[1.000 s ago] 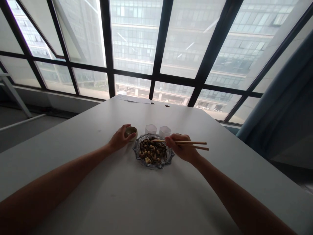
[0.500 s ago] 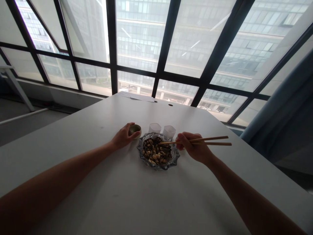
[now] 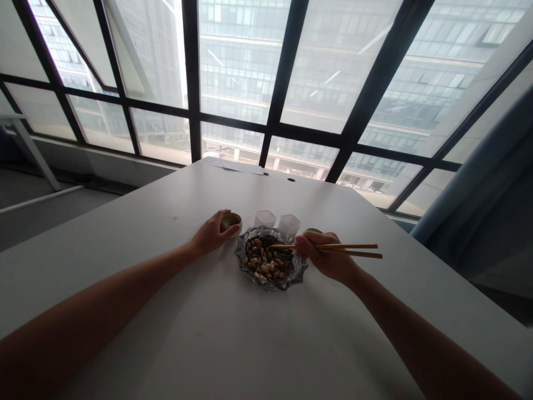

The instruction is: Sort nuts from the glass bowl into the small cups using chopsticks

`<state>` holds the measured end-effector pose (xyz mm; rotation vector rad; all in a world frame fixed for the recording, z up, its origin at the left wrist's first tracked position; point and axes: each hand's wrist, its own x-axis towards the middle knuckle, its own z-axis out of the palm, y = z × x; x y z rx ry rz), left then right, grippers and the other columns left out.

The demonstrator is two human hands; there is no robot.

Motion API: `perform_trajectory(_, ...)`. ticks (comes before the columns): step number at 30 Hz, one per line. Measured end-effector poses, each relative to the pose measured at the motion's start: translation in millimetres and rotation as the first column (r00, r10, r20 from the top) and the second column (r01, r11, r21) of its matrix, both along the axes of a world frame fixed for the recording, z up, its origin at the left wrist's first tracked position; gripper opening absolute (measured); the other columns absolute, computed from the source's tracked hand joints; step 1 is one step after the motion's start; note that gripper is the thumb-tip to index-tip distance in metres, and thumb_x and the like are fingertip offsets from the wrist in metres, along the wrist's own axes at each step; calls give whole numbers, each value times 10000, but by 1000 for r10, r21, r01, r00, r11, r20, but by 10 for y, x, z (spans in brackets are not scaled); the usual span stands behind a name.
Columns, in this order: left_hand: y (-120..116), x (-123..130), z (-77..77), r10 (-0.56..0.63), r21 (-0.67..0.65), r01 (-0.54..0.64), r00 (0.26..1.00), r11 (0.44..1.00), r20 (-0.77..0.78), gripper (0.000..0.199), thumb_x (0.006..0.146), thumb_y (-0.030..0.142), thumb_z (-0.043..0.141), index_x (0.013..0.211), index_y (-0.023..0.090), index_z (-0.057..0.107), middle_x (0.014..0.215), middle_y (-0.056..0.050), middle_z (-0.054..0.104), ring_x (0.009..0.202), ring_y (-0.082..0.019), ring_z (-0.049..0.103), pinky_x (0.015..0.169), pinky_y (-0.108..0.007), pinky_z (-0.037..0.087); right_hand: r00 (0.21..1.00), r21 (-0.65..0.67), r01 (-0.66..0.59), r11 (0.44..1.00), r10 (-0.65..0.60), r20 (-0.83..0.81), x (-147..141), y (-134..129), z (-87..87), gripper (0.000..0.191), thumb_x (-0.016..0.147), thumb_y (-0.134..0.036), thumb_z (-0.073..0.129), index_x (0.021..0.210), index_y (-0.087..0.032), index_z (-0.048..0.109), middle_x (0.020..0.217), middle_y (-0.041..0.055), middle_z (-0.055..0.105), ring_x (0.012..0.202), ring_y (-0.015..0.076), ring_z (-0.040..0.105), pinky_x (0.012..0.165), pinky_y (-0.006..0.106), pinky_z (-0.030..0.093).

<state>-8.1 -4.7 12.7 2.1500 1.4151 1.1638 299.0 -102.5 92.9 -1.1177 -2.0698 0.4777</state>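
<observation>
- Status: work w/ chopsticks (image 3: 360, 246) judged underway, early stage; tips are among nut-like pcs. (image 3: 266, 266) in glass dish (image 3: 300, 271), centre of frame.
- Done: sticks in position, small bowl (image 3: 231, 222) in hand just L of dish. No pc. clearly seen between tips; bowl contents can't be made out.
- Left: bulk of pcs. lies in dish, so most handling judged outstanding.
- R hand (image 3: 327, 256), right of centre: grip clamped on chopsticks.
- L hand (image 3: 211, 231), left of centre: grip closed round bowl, thumb at near rim.
- Adjacent: two clear cups (image 3: 265, 218) behind dish, contents n/d; second bowl (image 3: 315, 230) mostly hidden behind R hand.
- Surface: white worktop (image 3: 200, 339), few faint marks; papers (image 3: 237, 166) at far edge, two dark round holes nearby.
- Room: black-framed windows (image 3: 237, 61) across top, one pane tilted out upper left; blue curtain (image 3: 478, 150) at right; white metal frame (image 3: 35, 153) at left. Dim, backlit.
</observation>
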Motion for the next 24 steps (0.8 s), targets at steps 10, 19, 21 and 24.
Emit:
perform_trajectory(10, -3, -2, 8, -2, 6, 2, 1000, 1000, -6, 712, 834, 680, 556, 1321, 163, 522, 1221, -155, 685, 1082, -301, 671, 975, -477, 525, 875, -331, 40, 943, -193, -443, 302, 273, 75, 621, 682, -774, 709, 685, -153, 676, 550, 83, 691, 438, 170, 619, 445, 292, 528)
perform_trajectory(19, -63, 69, 219, 57, 262, -19, 989, 965, -138, 666, 843, 666, 552, 1302, 185, 533, 1396, -178, 582, 1324, -356, 513, 1113, -542, 390, 961, 89, 235, 968, -218, -170, 602, 13, 559, 601, 837, -752, 566, 701, -174, 661, 603, 83, 706, 503, 164, 647, 480, 279, 541)
perform_trajectory(21, -122, 281, 397, 19, 346, 60, 975, 936, -220, 625, 864, 634, 556, 1315, 201, 534, 1421, -159, 571, 1350, -350, 488, 1162, -549, 309, 955, 101, 259, 961, -240, -174, 678, -7, 622, 631, 829, -780, 541, 708, -172, 657, 597, 85, 702, 492, 164, 647, 471, 279, 541)
perform_trajectory(24, -187, 804, 632, -156, 268, 272, 909, 924, -386, 628, 875, 602, 581, 1355, 202, 525, 1361, -142, 622, 1305, -336, 530, 1196, -549, 226, 958, 34, 264, 964, -258, -125, 809, 9, 651, 674, 795, -819, 531, 699, -164, 661, 560, 84, 688, 456, 161, 639, 443, 272, 529)
